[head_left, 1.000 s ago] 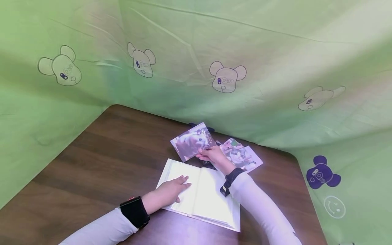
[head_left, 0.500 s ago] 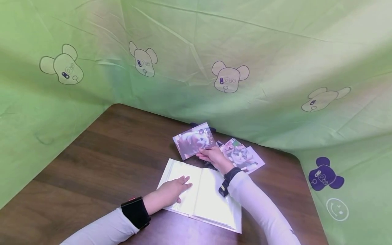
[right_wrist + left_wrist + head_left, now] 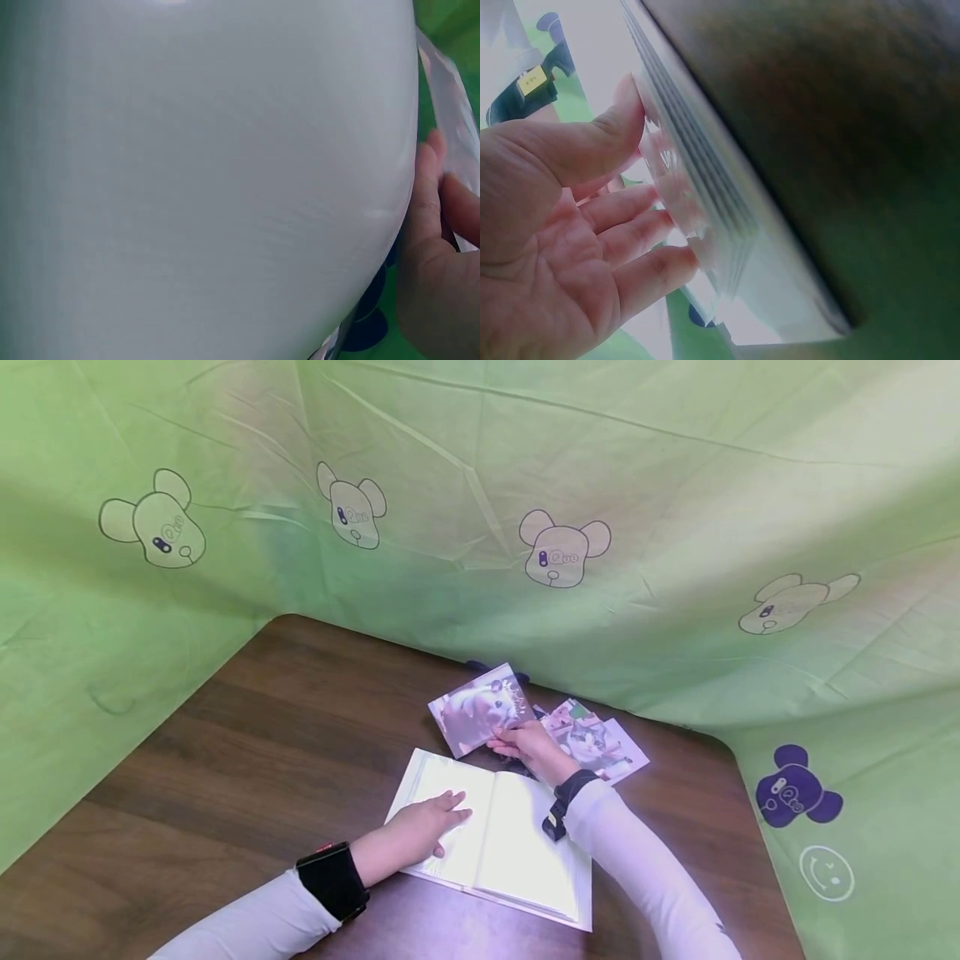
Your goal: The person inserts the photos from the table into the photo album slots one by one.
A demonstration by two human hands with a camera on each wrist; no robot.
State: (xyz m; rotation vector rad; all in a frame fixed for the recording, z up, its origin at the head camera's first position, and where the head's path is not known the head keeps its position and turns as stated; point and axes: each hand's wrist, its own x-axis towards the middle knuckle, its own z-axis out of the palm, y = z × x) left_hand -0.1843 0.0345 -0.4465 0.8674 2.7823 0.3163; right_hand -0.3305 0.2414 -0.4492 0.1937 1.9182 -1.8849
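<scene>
An open photo album (image 3: 528, 852) with white, shiny pages lies on the table. My left hand (image 3: 420, 831) rests on its left page with fingers spread; in the left wrist view its fingertips (image 3: 664, 266) touch the edge of the album's layered pages (image 3: 697, 157). Just beyond the album, my right hand (image 3: 536, 747) pinches the lower right corner of a photo card (image 3: 472, 710) showing a white, mouse-like animal with a crown. In the right wrist view, a pale page fills most of the picture, and the hand (image 3: 442, 262) holds the card (image 3: 454, 112) at the right edge.
Several more photo cards (image 3: 588, 743), the top one showing a cat, lie overlapping right of the held card. A brown wooden table (image 3: 247, 735) carries everything. Green cloth (image 3: 435, 510) printed with bear heads hangs around its back and sides.
The held photo card and right hand have shifted slightly right and toward the album in the last half second. The left hand stays on the page.
</scene>
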